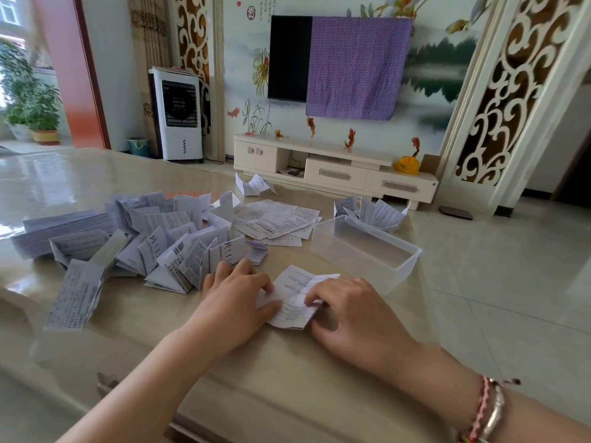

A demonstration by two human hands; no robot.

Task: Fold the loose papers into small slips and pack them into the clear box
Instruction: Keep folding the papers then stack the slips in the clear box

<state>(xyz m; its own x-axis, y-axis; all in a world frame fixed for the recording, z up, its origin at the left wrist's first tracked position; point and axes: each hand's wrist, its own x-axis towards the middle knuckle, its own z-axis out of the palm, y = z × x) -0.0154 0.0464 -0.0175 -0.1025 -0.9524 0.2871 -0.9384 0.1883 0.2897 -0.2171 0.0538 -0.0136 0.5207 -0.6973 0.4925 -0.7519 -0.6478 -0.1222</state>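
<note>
A printed paper (295,289), partly folded, lies on the table in front of me. My left hand (233,295) presses down on its left edge, thumb on the sheet. My right hand (348,310) pinches the paper's right side with curled fingers. The clear plastic box (367,251) stands just beyond, to the right, and looks empty. A big heap of folded and loose papers (153,238) spreads over the table to the left, and flat unfolded sheets (275,222) lie behind the paper I hold.
A few more folded papers (371,212) sit behind the box and one (254,185) at the table's far edge. The glossy beige table (224,362) ends close to the box on the right. Beyond are a TV stand (335,171) and an air cooler (179,113).
</note>
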